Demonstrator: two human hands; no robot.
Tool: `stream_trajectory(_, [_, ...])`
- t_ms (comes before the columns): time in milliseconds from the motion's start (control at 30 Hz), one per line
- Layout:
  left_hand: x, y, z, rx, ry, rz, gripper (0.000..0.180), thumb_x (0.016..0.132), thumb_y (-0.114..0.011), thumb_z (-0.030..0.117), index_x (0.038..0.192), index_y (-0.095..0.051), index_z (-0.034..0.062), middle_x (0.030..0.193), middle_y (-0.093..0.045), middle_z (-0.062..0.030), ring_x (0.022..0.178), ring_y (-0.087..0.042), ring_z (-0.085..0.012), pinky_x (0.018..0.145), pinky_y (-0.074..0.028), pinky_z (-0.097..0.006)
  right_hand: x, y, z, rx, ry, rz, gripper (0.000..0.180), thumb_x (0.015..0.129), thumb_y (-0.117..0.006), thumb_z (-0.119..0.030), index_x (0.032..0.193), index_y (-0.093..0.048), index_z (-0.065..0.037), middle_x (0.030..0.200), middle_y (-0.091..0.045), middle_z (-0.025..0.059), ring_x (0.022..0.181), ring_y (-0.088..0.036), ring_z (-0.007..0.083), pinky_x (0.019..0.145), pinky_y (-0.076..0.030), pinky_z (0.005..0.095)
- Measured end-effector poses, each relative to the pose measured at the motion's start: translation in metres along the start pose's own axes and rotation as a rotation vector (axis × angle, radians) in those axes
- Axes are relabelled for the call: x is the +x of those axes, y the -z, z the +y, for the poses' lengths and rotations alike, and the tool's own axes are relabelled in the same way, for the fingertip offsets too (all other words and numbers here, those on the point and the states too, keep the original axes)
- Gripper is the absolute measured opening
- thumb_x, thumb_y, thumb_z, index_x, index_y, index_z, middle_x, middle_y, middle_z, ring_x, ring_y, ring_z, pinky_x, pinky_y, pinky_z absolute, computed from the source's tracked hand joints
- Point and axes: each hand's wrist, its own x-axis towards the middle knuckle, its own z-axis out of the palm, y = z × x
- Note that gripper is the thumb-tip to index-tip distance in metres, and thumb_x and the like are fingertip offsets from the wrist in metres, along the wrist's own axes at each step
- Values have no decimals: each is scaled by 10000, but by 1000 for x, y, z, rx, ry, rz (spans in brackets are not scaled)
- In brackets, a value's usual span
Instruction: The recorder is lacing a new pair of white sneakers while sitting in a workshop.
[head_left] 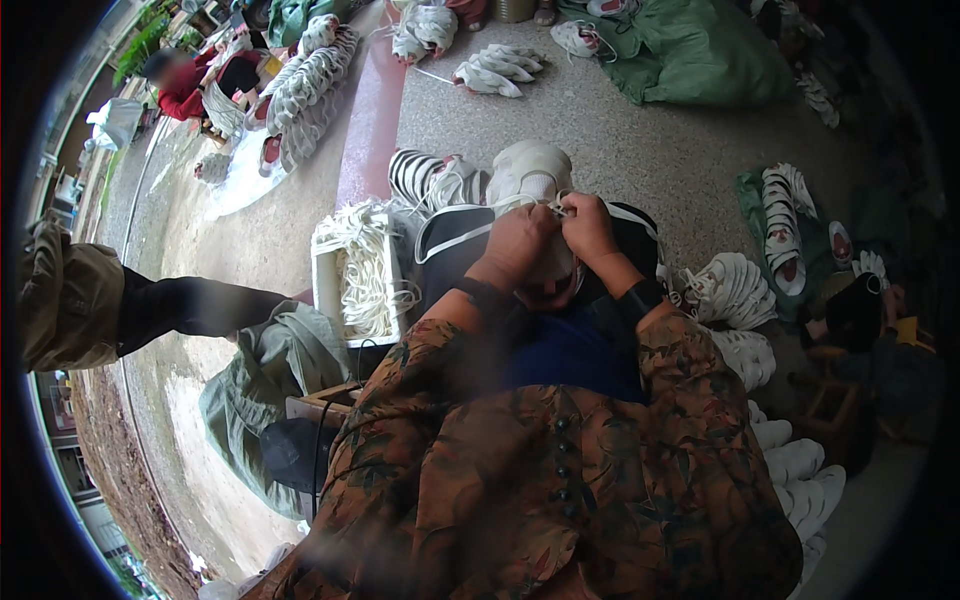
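A white sneaker [531, 172] lies over my lap with its toe pointing away from me, and a bit of red lining shows at its near end. Both my hands work close together above its lacing. My left hand [521, 238] is closed, its fingers pinching a white shoelace [559, 207]. Beside it my right hand [588, 226] also grips the lace between thumb and fingers. Which eyelets the lace passes through is hidden by my hands. Under the shoe is a dark lap cover [455, 233] with white edging.
A white box [326, 270] of loose laces stands at my left. Striped and white shoes [422, 178] lie just ahead; more shoes [729, 290] line my right. Green sacks [690, 55] lie beyond. A person in red [182, 95] sits far left; another person's leg [205, 305] reaches in nearer.
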Motion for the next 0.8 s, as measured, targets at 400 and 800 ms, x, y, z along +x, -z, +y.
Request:
stream_trajectory(400, [16, 22, 25, 94, -60, -122, 211, 716, -588, 247, 802, -631, 59, 719, -624, -111, 692, -637, -282, 604, -502, -391, -14, -5, 8, 148, -79, 30, 81, 720, -605, -17, 772, -639, 35, 727, -633, 194, 671, -634, 295, 616, -473, 347])
stream_trajectory(800, [-63, 61, -3, -456, 11, -89, 308, 735, -615, 189, 1000, -615, 32, 625, -590, -163, 600, -610, -341, 538, -473, -406, -20, -1, -13, -179, 106, 58, 61, 712, -523, 26, 751, -564, 3, 711, -566, 156, 714, -565, 315, 664, -452, 385])
